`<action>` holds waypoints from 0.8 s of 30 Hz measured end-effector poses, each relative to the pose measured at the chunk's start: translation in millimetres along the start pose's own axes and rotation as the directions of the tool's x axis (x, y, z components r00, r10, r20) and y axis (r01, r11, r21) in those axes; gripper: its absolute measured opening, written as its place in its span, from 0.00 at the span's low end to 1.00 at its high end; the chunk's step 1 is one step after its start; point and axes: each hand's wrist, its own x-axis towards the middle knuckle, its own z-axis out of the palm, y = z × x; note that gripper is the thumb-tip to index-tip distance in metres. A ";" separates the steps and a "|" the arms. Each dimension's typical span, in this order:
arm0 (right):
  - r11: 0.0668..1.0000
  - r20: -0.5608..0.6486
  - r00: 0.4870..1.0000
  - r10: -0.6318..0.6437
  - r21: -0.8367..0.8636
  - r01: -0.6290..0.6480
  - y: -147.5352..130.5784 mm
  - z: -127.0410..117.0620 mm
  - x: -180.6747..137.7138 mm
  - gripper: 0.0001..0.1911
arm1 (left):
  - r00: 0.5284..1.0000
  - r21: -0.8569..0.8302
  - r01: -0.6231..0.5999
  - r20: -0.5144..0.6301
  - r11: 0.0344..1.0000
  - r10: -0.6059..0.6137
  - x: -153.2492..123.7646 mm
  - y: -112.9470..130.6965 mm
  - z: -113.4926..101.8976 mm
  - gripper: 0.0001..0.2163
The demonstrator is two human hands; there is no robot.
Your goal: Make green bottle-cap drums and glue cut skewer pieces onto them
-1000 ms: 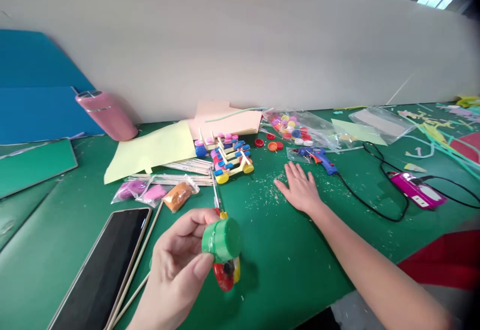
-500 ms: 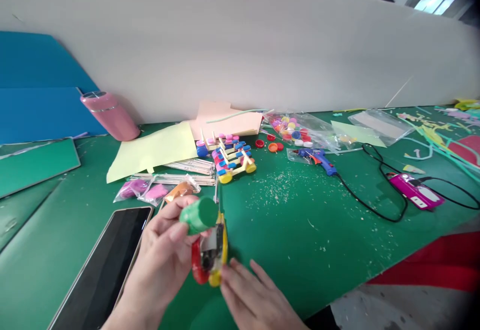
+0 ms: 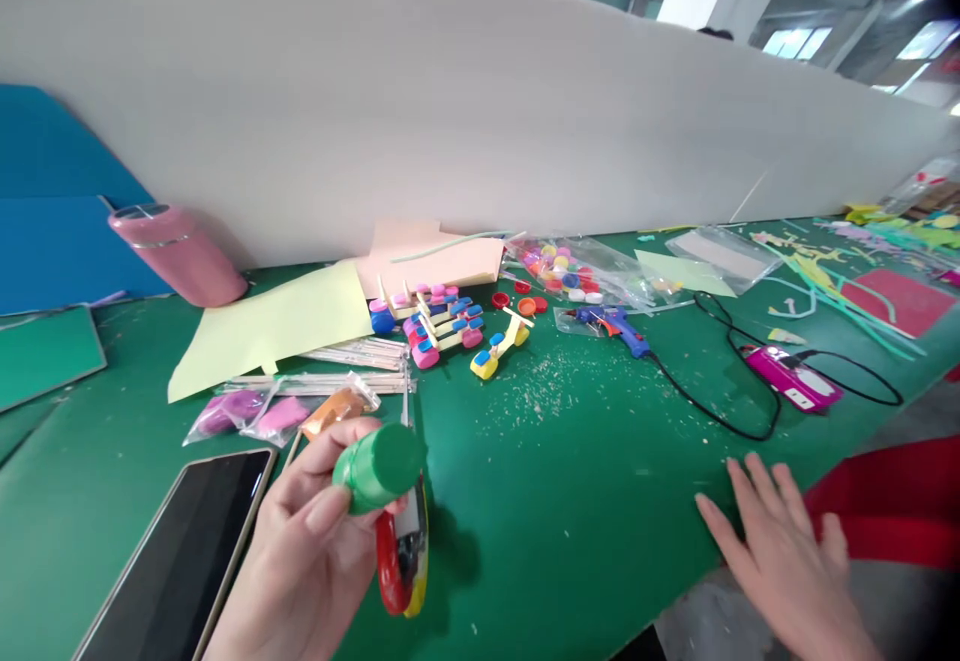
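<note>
My left hand point(image 3: 311, 551) pinches a green plastic cylinder point(image 3: 379, 468) between thumb and fingers, raised above the table. It looks like two bottle caps set end to end. Behind that hand is a tool with red and yellow handles point(image 3: 401, 561), partly hidden; I cannot tell whether the hand touches it. Far to the right, my right hand point(image 3: 780, 551) is spread over the table's front edge, holding nothing. Several small stick-and-cap cars point(image 3: 442, 326) stand in a cluster further back, and one with yellow wheels point(image 3: 501, 346) sits apart on their right.
A phone point(image 3: 180, 561) lies left of my left hand, below bagged clay point(image 3: 281, 414). A blue glue gun point(image 3: 611, 326) is wired to a magenta power strip point(image 3: 793, 378). Loose red caps point(image 3: 500, 299) and a bag of caps point(image 3: 574, 266) lie behind. A pink tumbler point(image 3: 180, 254) leans at left.
My right hand has left the red-and-yellow tool and swung out to the right. The yellow-wheeled car has come away from the cluster. My left hand still grips the green cylinder; the view has shifted right.
</note>
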 end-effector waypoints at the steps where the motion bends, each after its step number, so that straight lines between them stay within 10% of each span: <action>1: 1.000 -0.026 1.000 -0.004 0.019 0.005 -9.1 -3.1 10.9 0.39 | 1.000 0.016 -0.002 -0.003 1.000 0.002 -2.5 -1.1 0.1 0.18; 6: 0.829 0.046 0.853 -0.520 0.267 0.491 -130.1 -28.6 61.2 0.30 | 0.995 0.045 -0.055 -0.076 0.997 0.058 -16.1 -8.6 11.3 0.17; 11: 0.670 0.055 0.701 -0.711 0.357 0.651 -202.9 -29.3 73.6 0.34 | 0.995 0.080 -0.052 -0.083 0.995 0.059 -18.7 -12.4 16.6 0.17; 24: 0.995 0.185 0.982 -0.031 0.094 0.014 -4.9 20.0 28.3 0.38 | 0.999 0.081 -0.038 -0.009 0.996 0.039 -6.4 -14.7 11.8 0.17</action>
